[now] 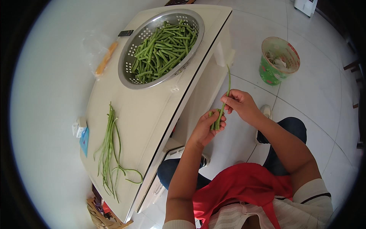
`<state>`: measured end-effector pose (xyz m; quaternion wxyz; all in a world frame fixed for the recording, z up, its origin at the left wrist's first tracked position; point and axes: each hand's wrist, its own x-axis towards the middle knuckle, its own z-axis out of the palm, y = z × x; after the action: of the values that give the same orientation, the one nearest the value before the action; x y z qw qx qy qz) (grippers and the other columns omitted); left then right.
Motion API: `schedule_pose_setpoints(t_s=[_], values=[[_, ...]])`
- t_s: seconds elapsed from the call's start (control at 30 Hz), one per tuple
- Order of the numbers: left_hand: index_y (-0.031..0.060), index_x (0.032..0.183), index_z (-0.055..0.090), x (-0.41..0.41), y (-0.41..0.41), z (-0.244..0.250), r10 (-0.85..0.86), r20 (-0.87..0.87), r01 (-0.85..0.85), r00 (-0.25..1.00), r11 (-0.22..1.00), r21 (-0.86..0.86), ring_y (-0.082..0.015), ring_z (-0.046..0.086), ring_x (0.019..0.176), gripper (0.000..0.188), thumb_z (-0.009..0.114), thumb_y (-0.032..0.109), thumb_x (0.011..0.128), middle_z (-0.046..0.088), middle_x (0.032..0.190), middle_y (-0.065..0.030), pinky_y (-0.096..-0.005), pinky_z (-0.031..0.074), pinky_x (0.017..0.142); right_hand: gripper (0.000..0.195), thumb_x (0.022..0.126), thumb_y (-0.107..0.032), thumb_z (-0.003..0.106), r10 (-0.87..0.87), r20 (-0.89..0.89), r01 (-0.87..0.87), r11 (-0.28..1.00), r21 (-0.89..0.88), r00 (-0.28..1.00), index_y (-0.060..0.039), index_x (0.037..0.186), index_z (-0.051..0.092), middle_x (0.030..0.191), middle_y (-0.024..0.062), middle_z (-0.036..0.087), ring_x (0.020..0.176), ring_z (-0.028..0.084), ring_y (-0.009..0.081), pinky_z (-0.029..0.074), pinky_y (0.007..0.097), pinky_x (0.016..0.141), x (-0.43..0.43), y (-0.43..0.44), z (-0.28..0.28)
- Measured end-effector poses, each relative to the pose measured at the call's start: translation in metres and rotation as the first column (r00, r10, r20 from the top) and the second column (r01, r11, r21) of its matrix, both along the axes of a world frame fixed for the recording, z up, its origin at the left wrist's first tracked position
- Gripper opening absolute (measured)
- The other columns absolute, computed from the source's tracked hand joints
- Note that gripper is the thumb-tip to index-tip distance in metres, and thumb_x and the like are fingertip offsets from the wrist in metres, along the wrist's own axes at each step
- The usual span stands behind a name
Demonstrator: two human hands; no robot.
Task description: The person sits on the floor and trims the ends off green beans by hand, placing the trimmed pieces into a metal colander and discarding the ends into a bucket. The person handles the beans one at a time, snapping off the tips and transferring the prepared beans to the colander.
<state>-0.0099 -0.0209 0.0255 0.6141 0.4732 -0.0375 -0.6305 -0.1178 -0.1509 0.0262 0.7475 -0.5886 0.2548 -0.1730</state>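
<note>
My left hand [208, 126] is closed around several short pieces of green long bean [212, 123]. Just above and to the right, my right hand [238, 103] pinches a longer bean stem [229, 78], whose lower part runs down into the left hand and whose thin tip points up. Both hands are over the floor beside the cream table [143, 114]. A perforated steel colander [160, 85] on the table holds a heap of cut bean pieces [165, 51]. Whole long beans [108, 146] lie in a loose bundle at the near left of the tabletop.
A green patterned bucket [270, 73] with scraps inside stands on the tiled floor at the right. A remote control [125, 33], a clear bag with something orange [106, 58] and a tissue pack [81, 126] lie along the table's far edge. A box [117, 223] stands below.
</note>
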Motion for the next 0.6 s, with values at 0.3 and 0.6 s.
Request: schedule_pose_setpoints(t_s=[0.3, 0.6], values=[[0.0036, 0.093, 0.056, 0.004, 0.004, -0.007, -0.118, 0.049, 0.121, 0.992, 0.991, -0.064, -0.0067, 0.049, 0.063, 0.018, 0.053, 0.021, 0.088, 0.053, 0.073, 0.0011, -0.0188, 0.041, 0.059, 0.018, 0.088, -0.019, 0.052, -0.073, 0.023, 0.074, 0.996, -0.051, 0.997, -0.0017, 0.087, 0.057, 0.073, -0.0002, 0.054, 0.062, 0.049, 0.0062, 0.043, 0.0214, 0.058, -0.002, -0.011, 0.005], [0.005, 0.092, 0.054, 0.0, 0.003, -0.04, 0.054, 0.203, -0.058, 0.978, 0.998, 0.014, -0.0078, 0.046, 0.058, 0.016, 0.054, 0.021, 0.087, 0.05, 0.068, 0.0015, -0.0205, 0.04, 0.055, 0.011, 0.083, -0.018, 0.056, 0.086, 0.246, 0.174, 0.49, -0.854, 0.965, -0.0066, 0.085, 0.058, 0.08, 0.004, 0.054, 0.068, 0.053, 0.0176, 0.046, 0.0279, 0.062, -0.007, 0.028, -0.001]])
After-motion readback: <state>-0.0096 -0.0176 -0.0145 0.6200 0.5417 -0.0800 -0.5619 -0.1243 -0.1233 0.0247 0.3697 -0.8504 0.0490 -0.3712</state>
